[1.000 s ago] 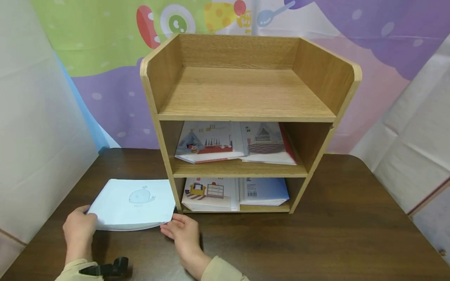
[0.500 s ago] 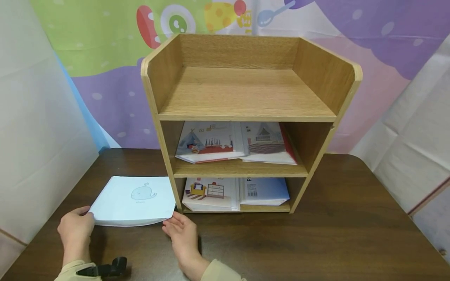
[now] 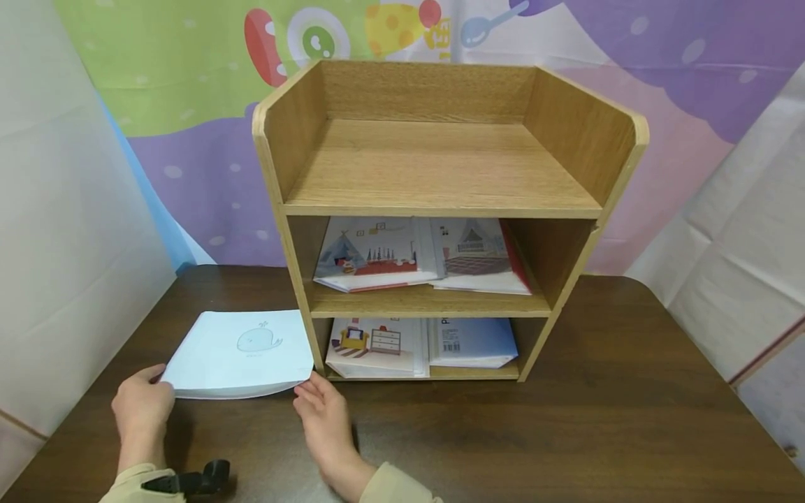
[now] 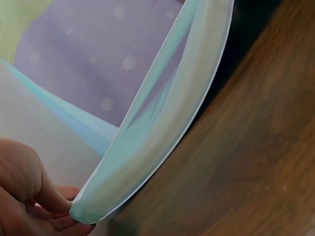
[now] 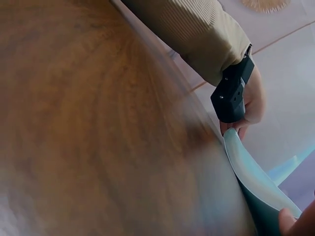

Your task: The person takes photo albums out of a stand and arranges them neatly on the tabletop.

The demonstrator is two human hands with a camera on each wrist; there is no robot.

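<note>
A soft-covered book [image 3: 220, 360] with a pale cover and a small whale drawing is on the left, beside the wooden shelf unit [image 3: 440, 211]. My left hand [image 3: 143, 412] pinches its near left corner, thumb on top. At the near right corner my right hand [image 3: 328, 426] grips the book between thumb and fingers. In the left wrist view the book's page edges [image 4: 167, 118] bow, with a gap under the cover; the left fingers [image 4: 47, 209] hold the corner. The right wrist view shows only part of the right hand [image 5: 302, 223] at the book's edge.
Books with furniture pictures [image 3: 371, 255] lie on the middle shelf. Another illustrated book [image 3: 377, 349] and a blue book [image 3: 472, 341] lie on the bottom shelf. The unit stands on a dark wooden table [image 3: 597, 419], with a printed cloth [image 3: 201, 175] behind.
The book has shifted slightly up and right in the head view, towards the shelf unit's side. My right hand has moved up with it; both hands keep their hold.
</note>
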